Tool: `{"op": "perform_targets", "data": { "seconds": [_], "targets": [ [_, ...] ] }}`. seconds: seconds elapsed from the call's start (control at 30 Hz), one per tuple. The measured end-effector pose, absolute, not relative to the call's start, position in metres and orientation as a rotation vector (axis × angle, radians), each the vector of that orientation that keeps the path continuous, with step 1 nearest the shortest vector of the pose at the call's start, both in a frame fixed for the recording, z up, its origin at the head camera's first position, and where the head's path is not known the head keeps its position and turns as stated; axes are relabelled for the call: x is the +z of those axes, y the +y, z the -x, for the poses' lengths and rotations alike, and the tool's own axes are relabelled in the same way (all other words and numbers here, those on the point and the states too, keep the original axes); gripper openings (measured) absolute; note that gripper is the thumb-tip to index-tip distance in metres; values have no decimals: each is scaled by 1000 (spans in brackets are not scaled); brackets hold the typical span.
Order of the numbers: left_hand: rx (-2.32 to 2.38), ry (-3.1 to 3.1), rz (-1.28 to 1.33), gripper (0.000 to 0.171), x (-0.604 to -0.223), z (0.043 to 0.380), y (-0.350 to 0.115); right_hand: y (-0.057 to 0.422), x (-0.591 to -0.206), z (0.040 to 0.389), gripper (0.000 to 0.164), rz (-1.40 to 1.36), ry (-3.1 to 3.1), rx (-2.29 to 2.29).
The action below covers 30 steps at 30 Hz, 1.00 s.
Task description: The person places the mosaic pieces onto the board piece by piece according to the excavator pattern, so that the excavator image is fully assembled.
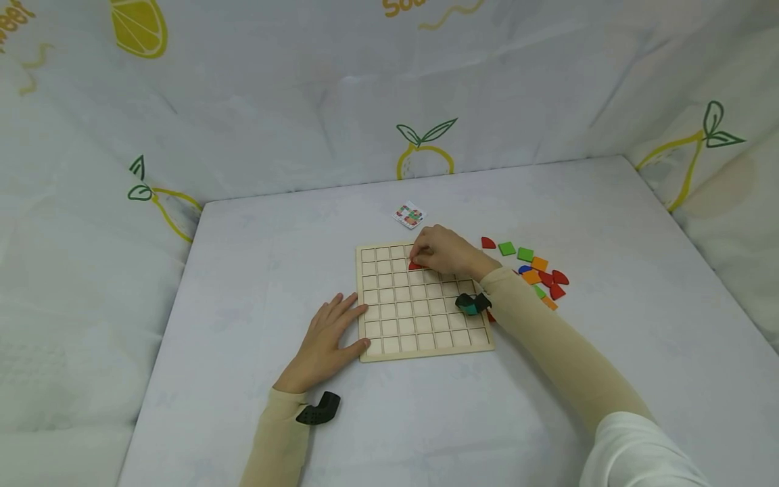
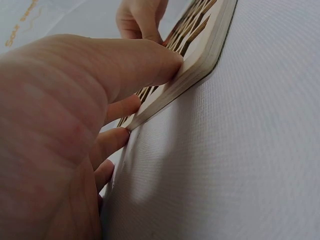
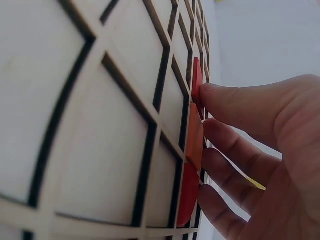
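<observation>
We note a red piece point(image 3: 198, 75) against the thumb tip of the right hand point(image 1: 447, 251); whether pinched, we cannot tell. Left hand point(image 1: 325, 341) spread, touching board point(image 1: 426, 353).

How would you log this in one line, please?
left hand: touching grid board at left edge; right hand: thumb on red piece; loose coloured pieces: right of board; picture card: beyond board

The grid board point(image 1: 406, 325) lies on the table point(image 1: 262, 270), a small card point(image 1: 410, 215) behind it and loose tiles point(image 1: 531, 276) to its right. The left hand point(image 1: 327, 341) rests on its left edge; the right hand point(image 1: 447, 251) touches pieces point(image 3: 195, 137) on its far part.
</observation>
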<state>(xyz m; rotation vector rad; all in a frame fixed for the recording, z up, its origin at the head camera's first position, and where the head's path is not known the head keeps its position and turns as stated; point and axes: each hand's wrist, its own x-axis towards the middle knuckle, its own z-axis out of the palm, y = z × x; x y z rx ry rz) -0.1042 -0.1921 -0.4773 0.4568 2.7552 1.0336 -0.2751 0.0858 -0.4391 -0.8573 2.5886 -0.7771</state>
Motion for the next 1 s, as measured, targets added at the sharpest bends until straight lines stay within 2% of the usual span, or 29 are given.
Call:
{"op": "perform_targets", "data": {
  "seconds": [0.17, 0.5, 1.0],
  "targets": [
    [1034, 2758, -454, 65, -476, 104, -192, 88, -441, 275, 13, 881, 2590, -800],
    [1014, 2760, -451, 65, -477, 103, -191, 121, -432, 266, 29, 702, 2446, -1178],
    [1008, 2759, -432, 65, -475, 103, -189, 195, -414, 256, 33, 444, 2621, -1131]
  ]
}}
